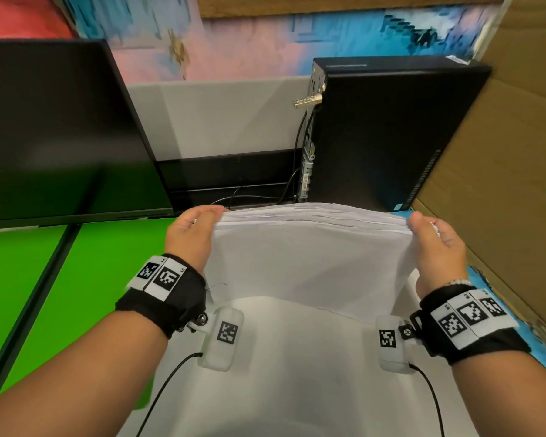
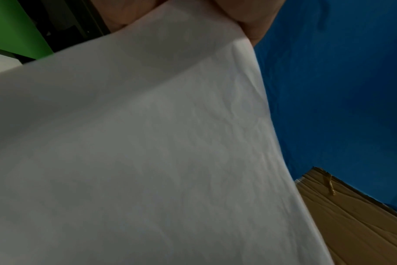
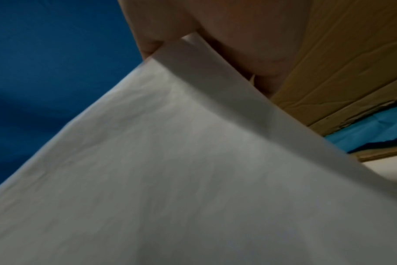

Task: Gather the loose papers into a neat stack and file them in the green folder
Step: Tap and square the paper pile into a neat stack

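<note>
A stack of white papers (image 1: 309, 257) stands upright in front of me, its uneven top edges fanned a little. My left hand (image 1: 202, 217) grips the top left corner, thumb on the near face. My right hand (image 1: 423, 223) grips the top right corner the same way. In the left wrist view the paper (image 2: 147, 143) fills the frame, with fingers (image 2: 249, 23) curled over its edge. The right wrist view shows the sheet (image 3: 192, 179) held under the hand (image 3: 215, 35). A bright green surface (image 1: 92, 279) lies at the left; I cannot tell whether it is the folder.
A dark monitor (image 1: 60, 127) stands at the back left and a black computer tower (image 1: 385, 130) with cables at the back right. A cardboard panel (image 1: 501, 184) closes off the right side over a blue cloth (image 2: 329, 89). A white tabletop (image 1: 297, 373) lies beneath the stack.
</note>
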The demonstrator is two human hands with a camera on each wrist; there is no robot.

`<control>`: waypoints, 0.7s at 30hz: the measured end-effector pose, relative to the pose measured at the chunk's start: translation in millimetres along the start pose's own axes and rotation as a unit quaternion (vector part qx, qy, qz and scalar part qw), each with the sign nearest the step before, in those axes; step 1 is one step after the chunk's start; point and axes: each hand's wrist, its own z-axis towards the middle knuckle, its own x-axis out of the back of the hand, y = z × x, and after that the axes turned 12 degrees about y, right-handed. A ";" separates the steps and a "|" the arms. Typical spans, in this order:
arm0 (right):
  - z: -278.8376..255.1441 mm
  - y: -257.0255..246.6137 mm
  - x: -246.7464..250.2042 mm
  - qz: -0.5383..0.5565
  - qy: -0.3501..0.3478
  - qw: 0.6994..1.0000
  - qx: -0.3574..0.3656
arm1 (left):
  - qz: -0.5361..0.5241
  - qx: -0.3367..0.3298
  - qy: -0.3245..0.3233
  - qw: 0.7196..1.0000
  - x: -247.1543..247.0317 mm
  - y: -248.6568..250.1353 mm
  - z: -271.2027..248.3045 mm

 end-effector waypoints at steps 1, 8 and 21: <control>0.9 2.3 2.3 0.002 -0.024 1.000 -0.002 | -0.007 -0.003 -0.016 1.000 1.2 -2.4 0.6; 11.7 32.3 18.9 0.062 -0.167 0.984 -0.019 | 0.051 0.008 -0.088 0.995 8.2 -27.1 -9.0; -22.0 8.8 -0.2 0.034 -0.139 0.990 -0.019 | 0.032 -0.037 -0.053 0.997 -7.6 -10.1 -26.2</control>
